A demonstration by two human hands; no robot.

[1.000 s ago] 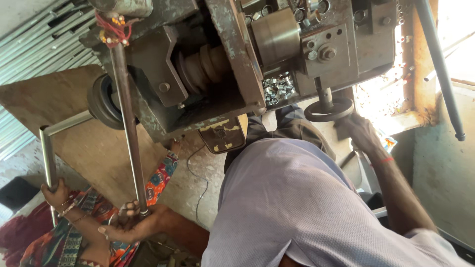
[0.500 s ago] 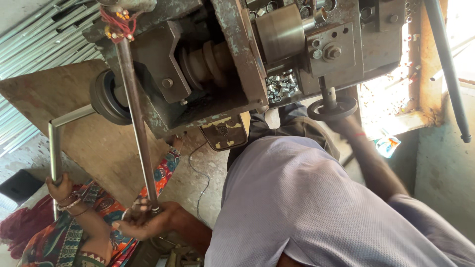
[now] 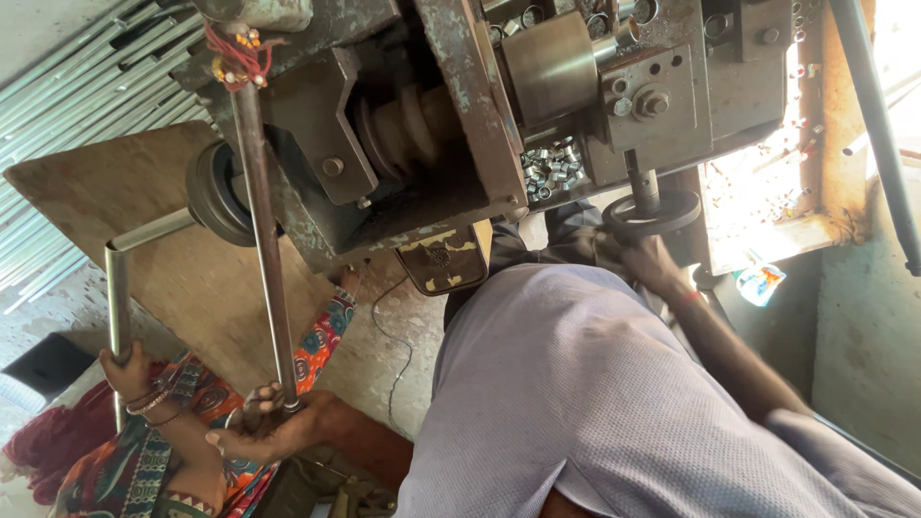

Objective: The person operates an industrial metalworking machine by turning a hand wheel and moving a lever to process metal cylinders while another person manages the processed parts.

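A worn metal machine [image 3: 460, 125] fills the upper frame above a concrete floor [image 3: 403, 336]. The left hand [image 3: 264, 427], lower left, is clenched around a long steel rod [image 3: 264, 259]. The right hand [image 3: 648, 259], at centre right, grasps a black handwheel [image 3: 652, 213].

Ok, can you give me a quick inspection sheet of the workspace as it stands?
Surface: concrete floor, wooden board lying on it.
Job's things: long metal rod; handwheel under the machine.
Clutter: heap of small metal rings in the machine.
Grippers: left hand grips the rod's lower end; right hand at the handwheel, grip blurred.
Cables: thin wire across the floor.
Surroundings: a co-worker's hand holds a bent tube.
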